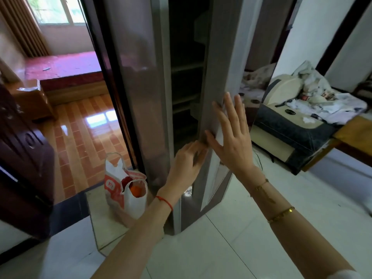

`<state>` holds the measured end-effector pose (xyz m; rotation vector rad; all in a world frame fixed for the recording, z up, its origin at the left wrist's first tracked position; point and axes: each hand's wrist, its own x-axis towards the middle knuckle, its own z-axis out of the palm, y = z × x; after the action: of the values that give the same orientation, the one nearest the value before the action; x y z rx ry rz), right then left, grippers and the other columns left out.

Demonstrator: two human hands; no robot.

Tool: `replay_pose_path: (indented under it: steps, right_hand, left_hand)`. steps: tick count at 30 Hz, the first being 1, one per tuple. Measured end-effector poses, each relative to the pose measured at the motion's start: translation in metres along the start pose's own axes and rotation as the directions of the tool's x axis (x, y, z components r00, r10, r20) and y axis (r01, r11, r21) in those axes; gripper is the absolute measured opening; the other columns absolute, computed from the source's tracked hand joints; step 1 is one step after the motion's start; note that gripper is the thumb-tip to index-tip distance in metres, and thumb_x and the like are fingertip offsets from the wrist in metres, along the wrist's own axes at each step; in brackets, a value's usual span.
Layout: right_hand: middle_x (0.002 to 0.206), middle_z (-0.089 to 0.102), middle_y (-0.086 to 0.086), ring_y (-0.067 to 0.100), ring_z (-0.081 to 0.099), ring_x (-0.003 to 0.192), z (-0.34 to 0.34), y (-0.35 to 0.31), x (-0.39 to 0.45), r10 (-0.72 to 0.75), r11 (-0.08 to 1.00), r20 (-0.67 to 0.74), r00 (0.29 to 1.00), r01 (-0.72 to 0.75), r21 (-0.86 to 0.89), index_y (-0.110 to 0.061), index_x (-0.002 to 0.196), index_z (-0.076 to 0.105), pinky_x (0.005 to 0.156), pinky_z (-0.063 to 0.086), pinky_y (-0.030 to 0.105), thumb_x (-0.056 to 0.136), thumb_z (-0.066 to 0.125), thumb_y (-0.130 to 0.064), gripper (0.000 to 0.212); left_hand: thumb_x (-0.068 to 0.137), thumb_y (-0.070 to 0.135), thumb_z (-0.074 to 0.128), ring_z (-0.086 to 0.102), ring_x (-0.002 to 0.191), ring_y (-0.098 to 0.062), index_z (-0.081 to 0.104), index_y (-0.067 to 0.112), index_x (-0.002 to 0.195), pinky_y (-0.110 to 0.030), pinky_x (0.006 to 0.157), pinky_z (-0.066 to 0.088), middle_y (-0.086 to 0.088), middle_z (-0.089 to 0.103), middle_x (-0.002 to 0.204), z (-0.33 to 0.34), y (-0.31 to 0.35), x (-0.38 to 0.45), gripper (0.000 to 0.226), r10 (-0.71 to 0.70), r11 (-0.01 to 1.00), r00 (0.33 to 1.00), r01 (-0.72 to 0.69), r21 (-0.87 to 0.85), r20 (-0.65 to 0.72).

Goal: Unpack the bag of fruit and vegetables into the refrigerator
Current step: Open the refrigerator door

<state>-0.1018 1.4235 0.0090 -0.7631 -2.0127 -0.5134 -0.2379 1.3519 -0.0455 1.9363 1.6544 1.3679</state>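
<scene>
Your two bare hands meet at the centre of the frame on the tall grey refrigerator (141, 77), whose grey door (213, 93) stands ajar, showing a dark interior with several shelves (187, 67) in the gap. Your left hand (185, 166), a thin red string round its wrist, has its fingers curled over the inner edge of that door, gripping it low in the gap. Your right hand (231, 133) lies with straight, spread fingers flat against the door's outer edge, just above and beside the left hand, nearly touching it; it holds nothing, and gold-coloured bracelets sit on its forearm. The white and orange plastic shopping bag (120, 188) stands on the floor at the lower left of the refrigerator, touching its base, its mouth open and sagging. Inside the bag's mouth you can see an orange round fruit (135, 190) and something red (126, 181) just behind it; what else it holds is hidden. Pale white floor tiles (261, 228) fill the lower frame. In the upper left, a room with glossy orange wooden flooring (84, 121) leads to a window (54, 11) and brown curtains (24, 29). At the right, crumpled pale cloth (314, 87) is heaped on a grey and cream seat (289, 125).
</scene>
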Motion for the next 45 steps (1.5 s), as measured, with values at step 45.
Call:
replay_pose_path:
  steps: [45]
  right_hand:
    - [0.164, 0.012, 0.012, 0.028, 0.004, 0.152, -0.232, 0.237, -0.145, 0.567, 0.748, -0.078, 0.820, -0.553, -0.367, -0.005, 0.155, 0.016, 0.123, 0.016, 0.049, 0.100, 0.044, -0.006, 0.061]
  left_hand:
    - [0.101, 0.023, 0.044, 0.032, 0.146, -0.022, 0.033, 0.005, 0.150, -0.039, 0.124, 0.014, -0.011, 0.038, 0.155, 0.226, 0.181, 0.056, 0.053, 0.452, 0.876, 0.873, -0.473, 0.092, 0.181]
